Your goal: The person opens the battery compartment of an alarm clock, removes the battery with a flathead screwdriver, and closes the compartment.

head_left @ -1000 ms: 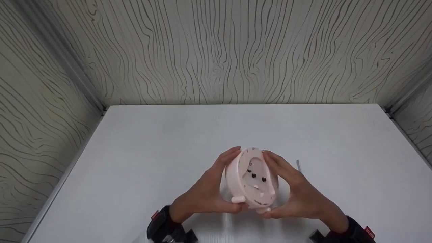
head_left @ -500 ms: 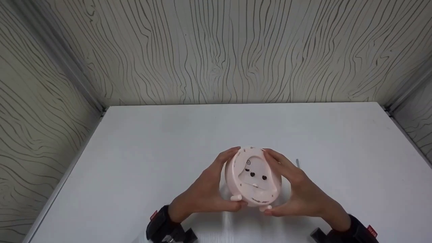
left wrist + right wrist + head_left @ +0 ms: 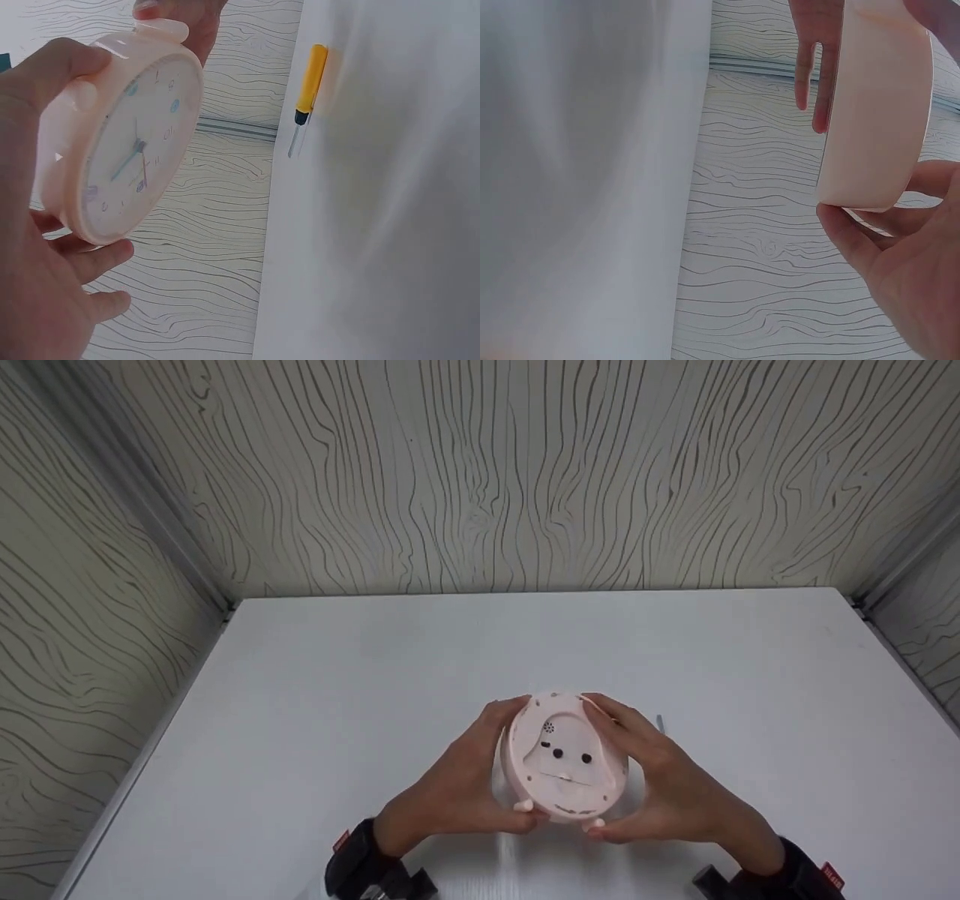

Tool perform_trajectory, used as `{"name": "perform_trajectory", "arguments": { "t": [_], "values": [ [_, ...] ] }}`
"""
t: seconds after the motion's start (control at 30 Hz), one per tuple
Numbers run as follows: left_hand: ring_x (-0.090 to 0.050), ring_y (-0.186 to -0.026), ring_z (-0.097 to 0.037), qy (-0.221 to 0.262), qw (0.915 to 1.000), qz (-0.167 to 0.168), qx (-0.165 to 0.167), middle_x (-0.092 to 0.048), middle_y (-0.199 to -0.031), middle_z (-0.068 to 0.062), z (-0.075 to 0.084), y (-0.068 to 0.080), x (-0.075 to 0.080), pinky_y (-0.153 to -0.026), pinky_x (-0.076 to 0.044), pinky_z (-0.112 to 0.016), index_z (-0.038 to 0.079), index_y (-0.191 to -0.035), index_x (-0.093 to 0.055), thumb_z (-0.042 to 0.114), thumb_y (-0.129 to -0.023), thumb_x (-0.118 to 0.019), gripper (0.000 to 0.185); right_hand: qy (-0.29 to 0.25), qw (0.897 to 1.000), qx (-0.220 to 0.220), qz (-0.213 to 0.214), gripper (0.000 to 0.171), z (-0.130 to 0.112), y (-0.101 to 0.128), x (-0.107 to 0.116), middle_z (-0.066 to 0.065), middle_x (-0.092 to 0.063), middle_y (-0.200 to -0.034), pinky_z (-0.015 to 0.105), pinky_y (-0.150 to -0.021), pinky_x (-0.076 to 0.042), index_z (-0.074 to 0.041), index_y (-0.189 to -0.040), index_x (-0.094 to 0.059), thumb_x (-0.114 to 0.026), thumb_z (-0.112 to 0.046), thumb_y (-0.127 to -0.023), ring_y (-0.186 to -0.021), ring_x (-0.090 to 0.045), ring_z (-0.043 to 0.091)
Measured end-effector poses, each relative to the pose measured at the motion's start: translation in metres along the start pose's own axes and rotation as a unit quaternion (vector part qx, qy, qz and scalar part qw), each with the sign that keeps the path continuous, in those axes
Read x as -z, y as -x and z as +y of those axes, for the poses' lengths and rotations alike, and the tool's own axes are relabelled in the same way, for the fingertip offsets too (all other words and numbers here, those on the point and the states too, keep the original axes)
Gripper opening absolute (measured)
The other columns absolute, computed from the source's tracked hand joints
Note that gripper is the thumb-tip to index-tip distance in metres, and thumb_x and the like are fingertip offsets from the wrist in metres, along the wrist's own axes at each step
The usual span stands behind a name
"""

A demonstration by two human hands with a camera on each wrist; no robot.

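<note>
Pink plastic alarm clock [image 3: 564, 757] held off the counter [image 3: 315, 720] by both hands, back panel facing up.

Left hand [image 3: 457, 787] and right hand [image 3: 667, 787] each curl round the rim; dial faces down, per left-wrist view. Judged early stage: back cover looks closed, w/ knobs in place, nothing removed. Yellow-handled screwdriver [image 3: 307, 94] lies untouched on the counter, just beyond the right hand, approx. level w/ the clock.
</note>
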State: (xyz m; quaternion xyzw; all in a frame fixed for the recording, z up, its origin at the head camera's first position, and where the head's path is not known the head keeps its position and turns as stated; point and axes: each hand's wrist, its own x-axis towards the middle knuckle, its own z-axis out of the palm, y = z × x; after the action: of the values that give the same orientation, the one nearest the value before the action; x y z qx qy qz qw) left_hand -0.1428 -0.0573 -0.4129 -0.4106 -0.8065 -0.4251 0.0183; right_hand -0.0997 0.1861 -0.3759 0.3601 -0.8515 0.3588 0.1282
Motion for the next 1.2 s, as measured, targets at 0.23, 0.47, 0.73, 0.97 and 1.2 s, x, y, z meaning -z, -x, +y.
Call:
{"name": "perform_trajectory", "arguments": {
  "t": [0.23, 0.47, 0.73, 0.97, 1.2],
  "values": [
    [-0.037, -0.122, -0.002, -0.055, 0.9983, -0.007, 0.017, -0.033, -0.137, 0.012, -0.001, 0.002, -0.003, -0.108, -0.029, -0.041, 0.023, -0.144, -0.013, 0.059, -0.060, -0.071, 0.108, 0.016, 1.000, -0.001, -0.011, 0.111, 0.005, 0.001, -0.002, 0.013, -0.033, -0.142, 0.023, -0.096, -0.041, -0.002, -0.140, -0.032, -0.086, -0.042, -0.052, -0.123, -0.043, 0.026],
    [-0.039, -0.115, -0.003, -0.080, 0.9959, -0.017, 0.038, -0.035, -0.133, 0.010, -0.002, 0.004, -0.007, -0.096, -0.042, -0.030, 0.022, -0.145, -0.011, 0.061, -0.061, -0.069, 0.109, 0.052, 0.998, -0.022, -0.029, 0.116, 0.028, 0.011, -0.011, 0.003, -0.028, -0.146, 0.031, -0.093, -0.045, -0.011, -0.143, -0.027, -0.082, -0.053, -0.051, -0.127, -0.038, 0.019],
    [-0.039, -0.114, -0.004, -0.138, 0.9876, -0.039, 0.063, -0.036, -0.131, 0.006, -0.004, 0.005, -0.012, -0.096, -0.042, -0.030, 0.021, -0.146, -0.010, 0.071, -0.061, -0.062, 0.112, 0.056, 0.997, -0.032, -0.053, 0.113, 0.036, 0.015, -0.015, 0.000, -0.023, -0.148, 0.036, -0.092, -0.046, -0.014, -0.144, -0.024, -0.079, -0.056, -0.055, -0.129, -0.036, 0.016],
    [-0.038, -0.120, -0.008, -0.142, 0.9847, -0.065, 0.077, -0.032, -0.137, 0.003, -0.004, 0.005, -0.011, -0.097, -0.042, -0.033, 0.022, -0.147, -0.005, 0.074, -0.063, -0.058, 0.112, 0.053, 0.997, -0.024, -0.057, 0.113, 0.039, 0.015, -0.015, 0.002, -0.024, -0.148, 0.034, -0.091, -0.046, -0.012, -0.144, -0.025, -0.082, -0.050, -0.054, -0.128, -0.036, 0.015],
    [-0.036, -0.124, -0.009, -0.137, 0.9821, -0.091, 0.092, -0.030, -0.140, 0.005, -0.004, 0.006, -0.008, -0.098, -0.041, -0.036, 0.025, -0.147, -0.003, 0.075, -0.061, -0.059, 0.114, 0.046, 0.996, -0.031, -0.076, 0.113, 0.044, 0.017, -0.016, 0.002, -0.023, -0.148, 0.036, -0.093, -0.045, -0.013, -0.145, -0.023, -0.082, -0.048, -0.055, -0.130, -0.035, 0.018]
  ]
}}
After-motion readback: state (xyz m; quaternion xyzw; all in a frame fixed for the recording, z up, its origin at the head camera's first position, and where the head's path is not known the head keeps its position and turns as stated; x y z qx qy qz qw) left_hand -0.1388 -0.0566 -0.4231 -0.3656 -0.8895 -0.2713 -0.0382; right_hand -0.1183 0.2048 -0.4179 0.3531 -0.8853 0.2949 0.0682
